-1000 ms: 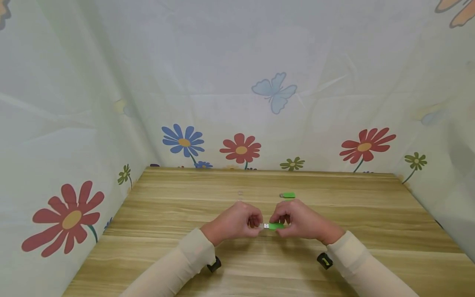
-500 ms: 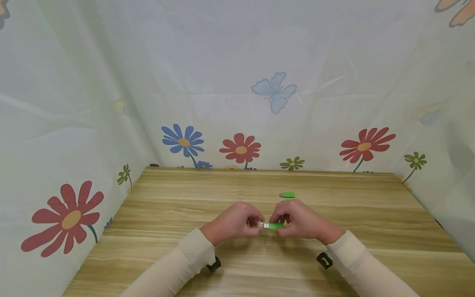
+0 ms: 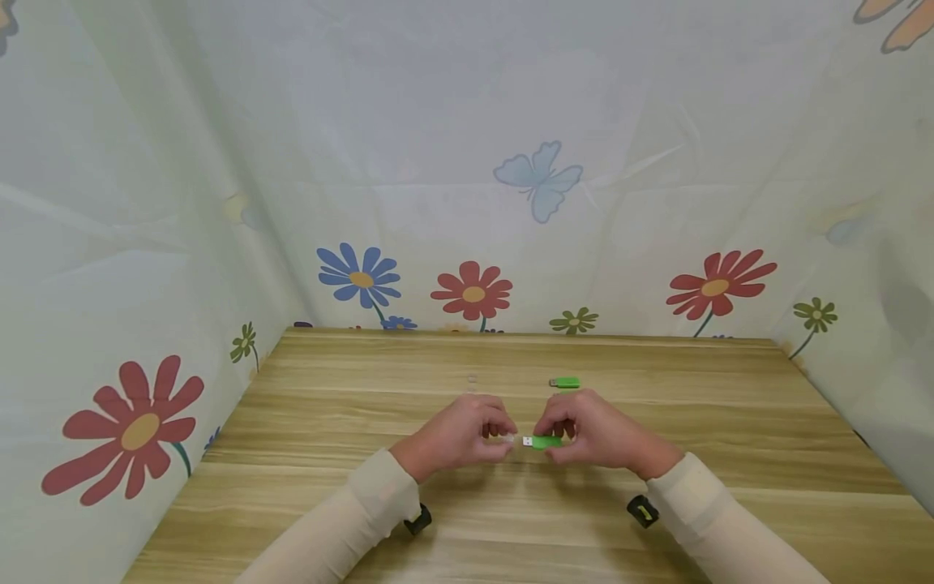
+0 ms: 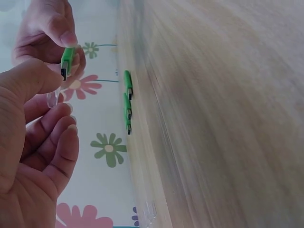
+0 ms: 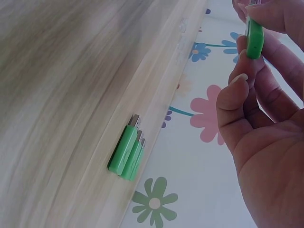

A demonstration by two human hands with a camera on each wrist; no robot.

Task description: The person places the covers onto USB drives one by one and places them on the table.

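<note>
Now the left grip (image 3: 464,430), pinching a clear cap (image 4: 52,99), sits farther from the green USB stick (image 3: 546,442) the right grip (image 3: 597,434) pinches, leaving its plug (image 3: 528,441) uncovered.

Soft light leaves faint shadows on the table (image 3: 730,422). The curtain (image 3: 438,113) shows pale glare. Wrist views look hazy.
</note>
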